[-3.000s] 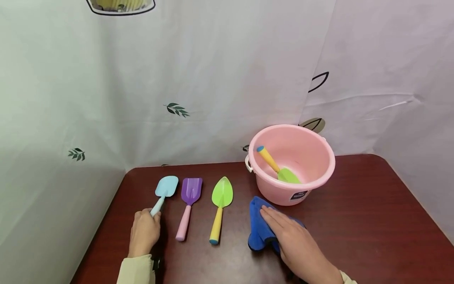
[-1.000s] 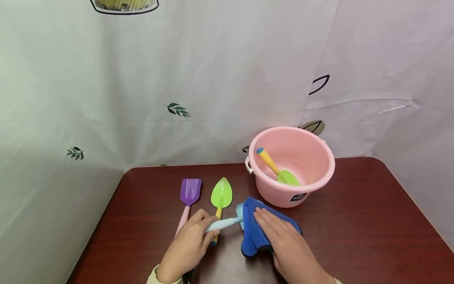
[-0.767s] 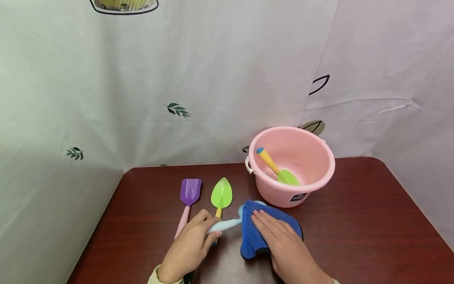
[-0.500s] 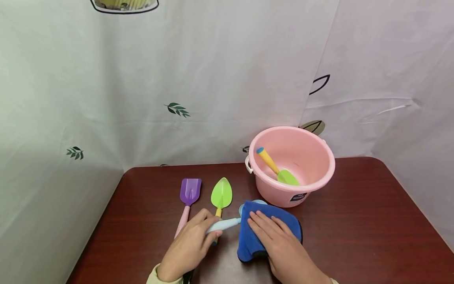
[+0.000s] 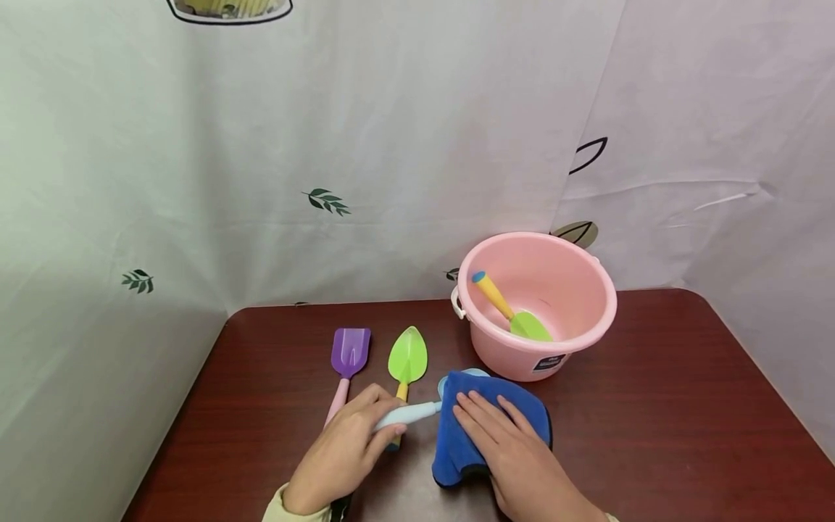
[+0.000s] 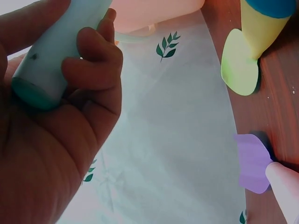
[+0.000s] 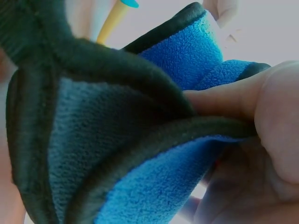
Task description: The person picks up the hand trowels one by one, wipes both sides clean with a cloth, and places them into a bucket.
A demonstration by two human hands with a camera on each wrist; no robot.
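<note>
My left hand (image 5: 342, 446) grips the handle of a light blue toy shovel (image 5: 411, 414), its fingers wrapped round it in the left wrist view. The shovel's blade is mostly hidden under a blue cloth (image 5: 459, 435) with black edging; only bits of its rim show. My right hand (image 5: 518, 453) lies over the cloth with long fingers in the head view. From the right wrist, the folded cloth (image 7: 145, 186) is seen held between thumb and fingers. Below the left hand lies a green trowel (image 5: 407, 355) with a yellow handle, partly covered by the shovel and hand.
A purple toy shovel (image 5: 350, 353) with a pink handle lies left of the green trowel. Behind the right hand stands a pink bucket (image 5: 509, 355), holding another green trowel (image 5: 493, 294) with a yellow handle. The dark red table (image 5: 685, 406) meets a pale curtain (image 5: 391, 145) at the back.
My left hand has brought the light blue shovel from the table's left side across to the cloth. The cloth now covers the blade, and my right hand has shifted slightly left with it.
</note>
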